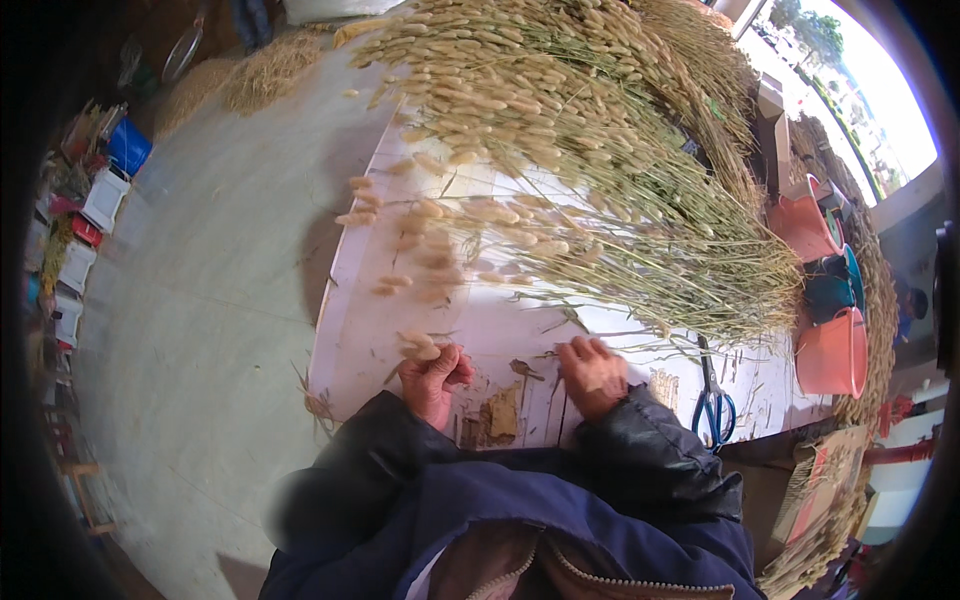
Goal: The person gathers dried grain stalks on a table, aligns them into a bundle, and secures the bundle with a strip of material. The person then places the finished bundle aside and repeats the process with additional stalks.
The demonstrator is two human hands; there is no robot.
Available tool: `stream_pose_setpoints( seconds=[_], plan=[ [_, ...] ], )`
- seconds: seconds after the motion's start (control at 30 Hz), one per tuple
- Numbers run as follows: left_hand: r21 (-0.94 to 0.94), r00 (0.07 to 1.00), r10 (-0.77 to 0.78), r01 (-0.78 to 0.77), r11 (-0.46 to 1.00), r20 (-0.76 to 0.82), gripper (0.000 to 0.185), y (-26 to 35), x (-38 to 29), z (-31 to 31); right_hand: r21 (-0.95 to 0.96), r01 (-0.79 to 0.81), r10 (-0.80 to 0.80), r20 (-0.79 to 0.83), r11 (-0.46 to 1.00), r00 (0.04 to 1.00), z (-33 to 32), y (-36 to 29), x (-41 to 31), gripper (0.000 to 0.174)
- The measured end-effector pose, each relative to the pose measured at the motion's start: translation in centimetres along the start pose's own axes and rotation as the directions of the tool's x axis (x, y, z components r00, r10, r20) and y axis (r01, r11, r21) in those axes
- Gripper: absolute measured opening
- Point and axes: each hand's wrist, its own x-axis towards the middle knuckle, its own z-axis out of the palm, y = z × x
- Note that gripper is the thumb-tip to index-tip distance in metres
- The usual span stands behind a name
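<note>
Close to the table's near left corner, my left hand (436,381) pinches the stems of a few fluffy bunny-tail grass heads (418,347). My right hand (592,375) is slightly blurred, its fingers curled at the stems that run across from the left hand. Beyond both hands, a large pile of dried bunny-tail grass (510,112) covers much of the white table (487,319), heads to the left and stem ends to the right. Scissors with blue handles (712,412) lie right of my right hand, blades pointing away.
Pink buckets (831,352) and a teal bucket (829,289) stand along the table's right end. Loose leaf scraps (527,369) lie near my hands. A cardboard box (821,480) is at the lower right. Straw heaps (271,71) and a blue bucket (129,146) are on the floor at left.
</note>
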Motion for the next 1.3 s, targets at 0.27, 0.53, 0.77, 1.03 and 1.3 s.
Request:
stream_pose_setpoints(
  seconds=[0.27,0.53,0.77,1.03,1.3],
  plan=[
    [-0.083,1.000,0.004,-0.003,0.997,0.012,0.013,-0.2,0.1,-0.3,-0.026,-0.141,0.136,-0.131,0.990,0.982,0.1,6.5,-2.6,0.009],
    [-0.067,0.998,0.059,-0.059,0.996,-0.004,0.011,0.0,0.3,-0.6,-0.091,-0.408,0.410,0.001,0.909,0.912,-2.1,10.9,-4.1,0.017],
    [-0.008,0.993,0.110,-0.110,0.994,0.049,0.010,0.4,-0.1,-0.3,0.253,0.045,0.013,-0.222,0.966,0.975,-3.2,6.1,-2.2,0.037],
    [0.149,0.950,0.225,-0.260,0.954,0.218,0.016,1.1,-1.3,0.1,0.316,-0.137,0.129,0.048,0.939,0.991,-1.4,3.1,1.7,0.025],
    [0.132,0.933,0.282,-0.316,0.939,0.225,0.012,1.5,-1.0,-0.2,0.255,-0.437,0.457,-0.024,0.863,0.889,-3.8,10.4,-1.1,0.029]
  ],
)
